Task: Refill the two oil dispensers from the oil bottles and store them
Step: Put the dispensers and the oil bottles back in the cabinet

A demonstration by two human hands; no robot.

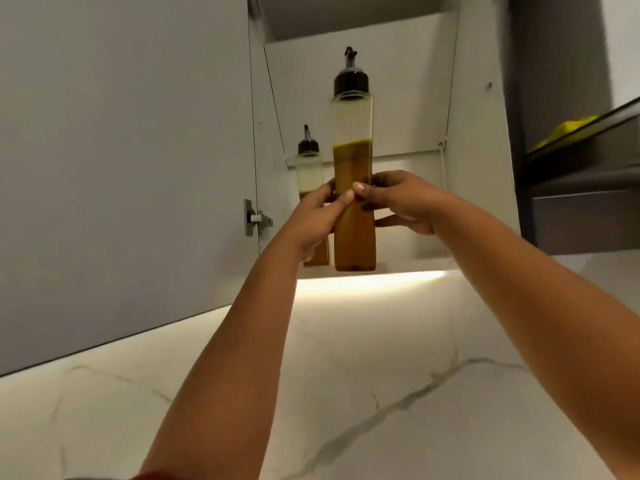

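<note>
1. Held upright in both hands at the front edge of the open cabinet's lower shelf (415, 261): the nearer oil dispenser (354, 209), roughly two-thirds full of amber oil, black pour spout on top. Base level with or just past that front edge; resting or still in the air, impossible to tell.
2. Left hand (317, 220) wrapped round the dispenser's left side, thumb across the front. Right hand (401, 202) on the right side, thumb tip meeting the left thumb on the front face, fingers curled behind, lower fingers spread toward the base.
3. Already on the shelf: second oil dispenser (309, 174), further back and to the left, just beside the held one, partly covered by the left hand.
4. Risk: set down with the base overhanging the front edge, likely to tip forward and fall to the marble counter (346, 393) below.
5. Risk: pushed in at an angle, could knock the second dispenser against the left wall or topple it.
6. Risk: oily glass may slip through the grip while raised overhead.
7. Risk: tall spout could strike the upper shelf (398, 155) if lifted higher.
8. Hidden: shelf top from this low angle, both bases' contact, right fingertips behind the glass.
9. Hard to make out: yellow object (564, 131) on the shelf at the right edge. Open cabinet door (121, 168) fills the left side.
</note>
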